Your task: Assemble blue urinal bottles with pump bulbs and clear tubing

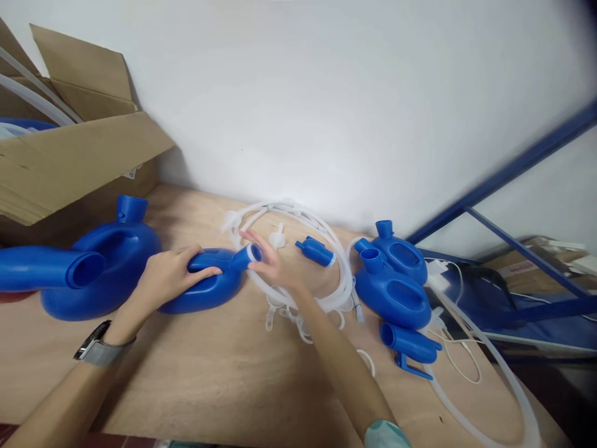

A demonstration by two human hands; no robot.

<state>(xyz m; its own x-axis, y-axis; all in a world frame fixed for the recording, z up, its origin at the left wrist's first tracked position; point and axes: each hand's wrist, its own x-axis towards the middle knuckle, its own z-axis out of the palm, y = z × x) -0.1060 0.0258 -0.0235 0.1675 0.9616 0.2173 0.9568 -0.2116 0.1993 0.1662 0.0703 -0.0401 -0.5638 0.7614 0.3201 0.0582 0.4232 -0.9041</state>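
Note:
A blue plastic urinal bottle (219, 289) lies on its side on the wooden table, its neck pointing right with a white ring at the mouth. My left hand (172, 274) is closed around its handle part, thumb along the top. Close against the bottle's mouth is my right hand (270, 261), fingers spread and thumb apart; whether it touches the rim I cannot tell. Behind that hand lies a coil of clear tubing (347, 274). Inside the coil are a small blue adapter (316, 251) with a white ring and a translucent round cap (277, 239).
More blue bottles stand at left (140, 242) and right (396, 298). A blue spout piece with a lever (410, 343) lies front right, beside tubing along the table edge. An open cardboard box (84, 162) fills the back left. Blue metal frame bars (513, 165) rise at right.

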